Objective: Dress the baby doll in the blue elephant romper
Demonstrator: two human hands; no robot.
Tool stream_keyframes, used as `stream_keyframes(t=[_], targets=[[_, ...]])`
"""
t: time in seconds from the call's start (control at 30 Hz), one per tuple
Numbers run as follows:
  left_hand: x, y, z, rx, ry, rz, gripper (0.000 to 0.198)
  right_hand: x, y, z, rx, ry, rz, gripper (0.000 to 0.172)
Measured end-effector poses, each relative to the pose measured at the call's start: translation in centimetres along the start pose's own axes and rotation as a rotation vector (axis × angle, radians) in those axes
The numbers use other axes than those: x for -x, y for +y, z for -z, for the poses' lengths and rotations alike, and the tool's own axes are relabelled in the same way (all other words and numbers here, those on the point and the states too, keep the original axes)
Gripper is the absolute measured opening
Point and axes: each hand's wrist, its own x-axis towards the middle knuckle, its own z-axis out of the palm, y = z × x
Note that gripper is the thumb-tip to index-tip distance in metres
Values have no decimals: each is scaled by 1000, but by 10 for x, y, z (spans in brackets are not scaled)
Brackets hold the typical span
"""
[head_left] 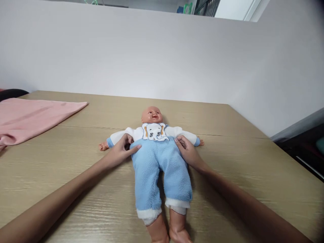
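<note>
hands: left hand (120, 151) and right hand (186, 151) grip doll (157, 165) at its sides | doll face-up on table (76, 192) | pink cloth (30, 118) far left

Office-like workroom: pale wood-laminate surface (227, 162) set against a plain white partition (152, 50), open above.

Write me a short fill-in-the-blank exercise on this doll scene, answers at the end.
1. The doll lies on its ____ on the wooden table.
2. The left hand and right hand touch it, one on each ____ of its body.
3. Its fleece trousers are ____.
4. The cloth at the table's left end is ____.
Missing words: back; side; blue; pink.
</note>
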Motion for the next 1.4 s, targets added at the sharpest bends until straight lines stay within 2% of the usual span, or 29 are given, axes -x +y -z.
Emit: stream_keyframes(t=[0.13,0.27,0.3,0.37,0.43,0.5,0.57,0.63,0.73,0.87,0.97,1.07,1.17,1.27,1.33,1.4], targets=[[8,10,3,-326,-2,-173,37,21,0,8,145,70,35,30],[11,12,4,-445,22,-232,37,42,3,35,370,191,173,17],[11,11,3,-450,51,-241,35,45,5,43,467,237,229,19],[11,9,3,-469,137,-276,31,46,10,60,656,288,333,34],[11,8,4,-492,222,-359,26,39,16,74,742,240,389,57],[12,8,4,-500,221,-497,26,30,23,82,718,139,394,70],[12,10,4,-506,136,-611,27,22,28,85,634,47,363,67],[11,11,3,-521,49,-640,24,18,27,86,546,20,324,54],[10,12,1,-534,9,-610,25,17,9,89,467,105,336,43],[8,14,-6,-557,-6,-595,25,7,-44,93,452,196,458,37],[4,19,-18,-571,7,-562,24,-11,-94,83,428,198,554,36],[-2,25,-31,-549,39,-497,24,-27,-138,59,389,128,637,41],[-6,29,-38,-365,66,-426,34,-39,-169,29,389,52,722,45],[-8,31,-33,-48,21,-353,53,-48,-186,3,468,-7,775,43],[-9,35,-23,143,-36,-298,55,-54,-193,-11,543,-36,797,40],[-14,42,-11,215,-60,-233,57,-60,-200,-25,612,-71,814,38]])
